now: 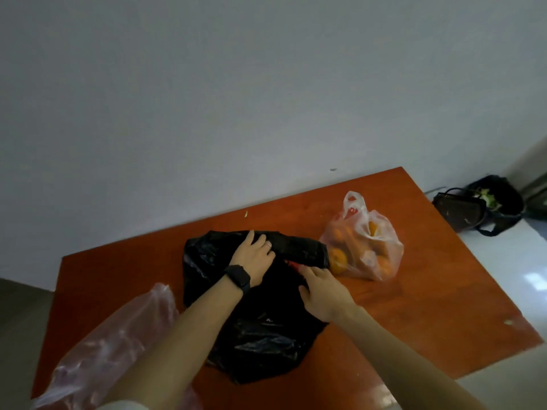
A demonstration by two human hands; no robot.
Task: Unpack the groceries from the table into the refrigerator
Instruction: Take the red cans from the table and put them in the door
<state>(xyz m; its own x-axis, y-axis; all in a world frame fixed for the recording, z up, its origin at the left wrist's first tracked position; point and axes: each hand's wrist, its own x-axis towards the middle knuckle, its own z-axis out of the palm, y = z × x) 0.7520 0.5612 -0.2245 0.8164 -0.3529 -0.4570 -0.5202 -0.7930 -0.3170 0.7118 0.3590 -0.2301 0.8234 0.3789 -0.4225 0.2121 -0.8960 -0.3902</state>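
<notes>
I see my left hand (254,255) lying flat on the black bag (260,335) on the desk (414,306), my right hand (322,288) pinching its opening, beside a clear bag of oranges (367,247) whose red print is unreadable.

A plain home room here: red-orange table (414,291) against a bare grey wall (207,99). At three o'clock, dark bags (485,205) sit on the floor (503,261).
</notes>
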